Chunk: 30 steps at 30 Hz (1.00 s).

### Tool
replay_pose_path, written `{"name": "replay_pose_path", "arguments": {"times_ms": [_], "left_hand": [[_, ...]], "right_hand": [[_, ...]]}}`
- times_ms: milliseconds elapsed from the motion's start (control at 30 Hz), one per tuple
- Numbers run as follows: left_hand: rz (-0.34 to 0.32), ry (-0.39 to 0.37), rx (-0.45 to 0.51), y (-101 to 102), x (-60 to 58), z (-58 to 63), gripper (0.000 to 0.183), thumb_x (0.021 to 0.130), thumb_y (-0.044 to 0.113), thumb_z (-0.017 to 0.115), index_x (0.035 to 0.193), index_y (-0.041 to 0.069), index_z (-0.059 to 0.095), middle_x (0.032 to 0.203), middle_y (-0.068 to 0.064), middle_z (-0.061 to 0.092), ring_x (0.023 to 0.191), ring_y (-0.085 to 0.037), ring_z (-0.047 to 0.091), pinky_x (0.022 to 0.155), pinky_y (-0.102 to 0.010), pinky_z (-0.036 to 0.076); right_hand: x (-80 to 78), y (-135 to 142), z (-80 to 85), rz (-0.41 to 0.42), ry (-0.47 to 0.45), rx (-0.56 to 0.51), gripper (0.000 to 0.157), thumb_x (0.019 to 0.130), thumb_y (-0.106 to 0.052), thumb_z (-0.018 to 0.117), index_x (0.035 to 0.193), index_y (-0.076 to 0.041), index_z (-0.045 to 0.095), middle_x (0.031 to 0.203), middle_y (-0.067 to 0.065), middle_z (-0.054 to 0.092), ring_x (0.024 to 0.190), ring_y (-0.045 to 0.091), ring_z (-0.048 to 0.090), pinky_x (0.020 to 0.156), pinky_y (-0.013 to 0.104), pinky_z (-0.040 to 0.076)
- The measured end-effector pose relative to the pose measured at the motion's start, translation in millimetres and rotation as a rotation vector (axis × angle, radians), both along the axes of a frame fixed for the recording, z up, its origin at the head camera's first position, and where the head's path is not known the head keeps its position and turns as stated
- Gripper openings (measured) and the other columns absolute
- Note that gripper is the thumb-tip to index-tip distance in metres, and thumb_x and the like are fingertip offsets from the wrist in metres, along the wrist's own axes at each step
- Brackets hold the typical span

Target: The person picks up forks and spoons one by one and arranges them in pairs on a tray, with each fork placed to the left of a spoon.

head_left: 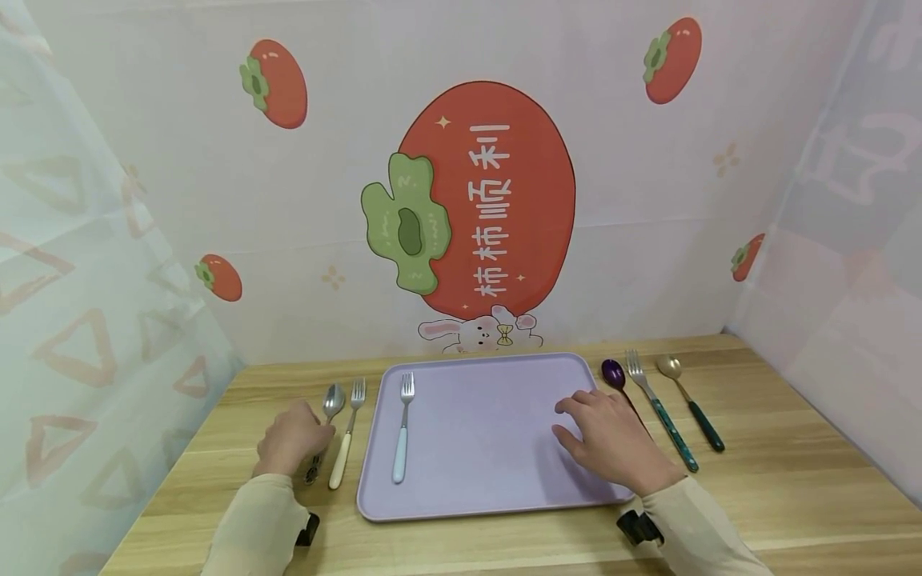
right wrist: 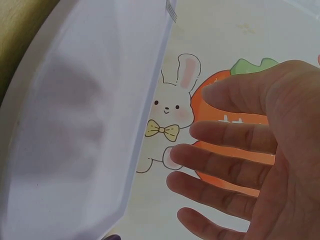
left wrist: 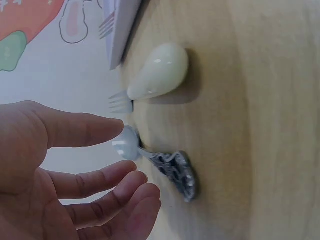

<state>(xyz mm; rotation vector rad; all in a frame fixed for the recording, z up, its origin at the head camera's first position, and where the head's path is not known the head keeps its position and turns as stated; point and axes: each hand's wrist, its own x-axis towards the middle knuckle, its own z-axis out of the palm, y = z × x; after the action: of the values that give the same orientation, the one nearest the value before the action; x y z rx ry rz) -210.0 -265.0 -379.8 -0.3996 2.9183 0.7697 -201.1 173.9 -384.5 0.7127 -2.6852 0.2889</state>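
My left hand (head_left: 291, 438) hovers over a silver spoon (head_left: 334, 399) on the table's left side. In the left wrist view, thumb and fingers are parted around the line of the spoon, whose dark ornate handle (left wrist: 176, 174) shows beyond the fingertips; no contact is visible. Just right of it lies a cream-handled fork (head_left: 342, 460). A light-blue-handled fork (head_left: 400, 454) lies on the left part of a lilac tray (head_left: 490, 456). Over the tray's right side is my right hand (head_left: 611, 438), fingers spread and holding nothing. It partly hides a purple spoon (head_left: 613, 374).
To the right of the tray lie a fork with a green patterned handle (head_left: 673, 432) and a gold spoon with a dark green handle (head_left: 706, 426). The wooden table (head_left: 785, 480) ends at a printed cloth backdrop (head_left: 324, 200), with cloth on both sides too.
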Motion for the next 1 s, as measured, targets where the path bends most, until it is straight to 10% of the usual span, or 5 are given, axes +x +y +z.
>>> {"name": "replay_pose_path", "arguments": {"times_ms": [1000], "left_hand": [[0.004,-0.030,-0.023,5.0,-7.4,-8.0,0.014,0.085,0.006,0.057,0.093,-0.003,0.051,0.076,-0.014,0.051,0.066,-0.030,0.048,0.064,-0.045,0.039]], "right_hand": [[0.8,-0.8,0.2,-0.013,-0.021,0.004,0.023,0.090,-0.025,0.076,0.106,-0.009,0.074,0.106,0.006,0.072,0.100,0.028,0.067,0.089,0.053,0.048]]}}
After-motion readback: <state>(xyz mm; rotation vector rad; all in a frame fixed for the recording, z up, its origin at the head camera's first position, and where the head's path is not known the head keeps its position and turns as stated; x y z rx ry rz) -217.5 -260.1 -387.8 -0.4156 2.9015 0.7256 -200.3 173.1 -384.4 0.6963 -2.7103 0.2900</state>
